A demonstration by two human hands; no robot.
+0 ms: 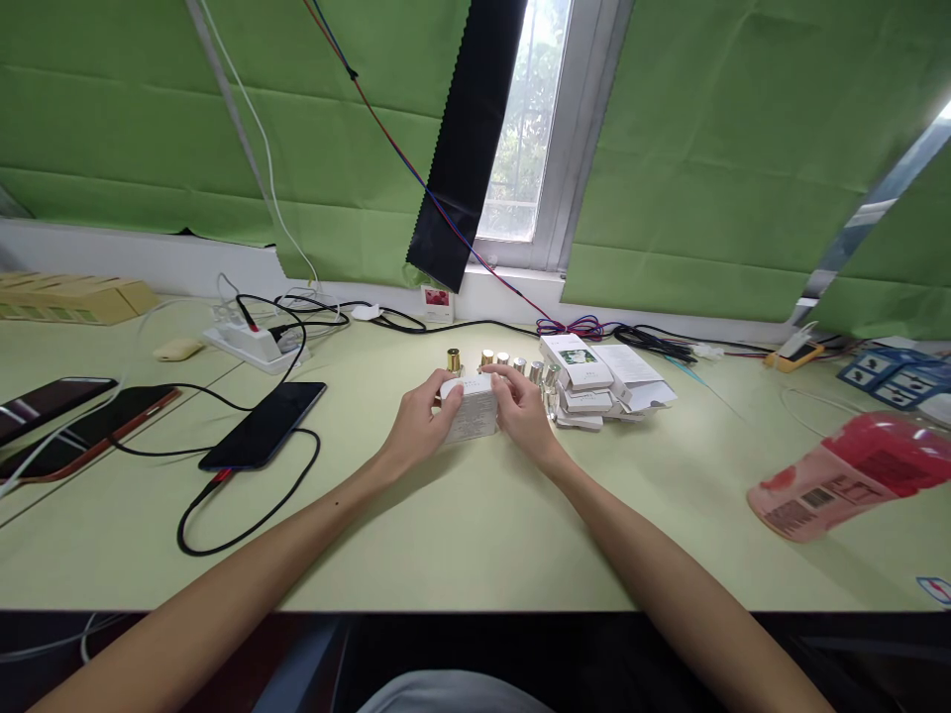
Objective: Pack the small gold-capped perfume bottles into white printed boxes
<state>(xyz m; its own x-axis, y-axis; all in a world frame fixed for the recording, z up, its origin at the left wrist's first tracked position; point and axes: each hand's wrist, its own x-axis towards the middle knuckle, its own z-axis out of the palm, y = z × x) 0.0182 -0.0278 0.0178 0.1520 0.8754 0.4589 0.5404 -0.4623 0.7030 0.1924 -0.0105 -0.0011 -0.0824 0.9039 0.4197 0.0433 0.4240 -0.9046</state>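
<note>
A small white box (474, 414) with fine print on its front is held between both hands above the table. My left hand (422, 421) is closed on its left side, with the thumb on the top edge. On the right side, my right hand (524, 414) grips the same box, its thumb and index finger at the top corner. Behind the box stand several small bottles with shiny caps (487, 356), partly hidden by the hands. One gold-capped bottle (454, 359) is apart at the left. Flattened white boxes (583, 368) are piled right of the bottles.
Phones (265, 426) with black cables lie on the left of the table (446, 545), near a white power strip (257, 342). A pink bottle (847, 475) lies at the right. Coiled cables (654, 342) run along the wall. A folded paper (635, 371) rests by the boxes.
</note>
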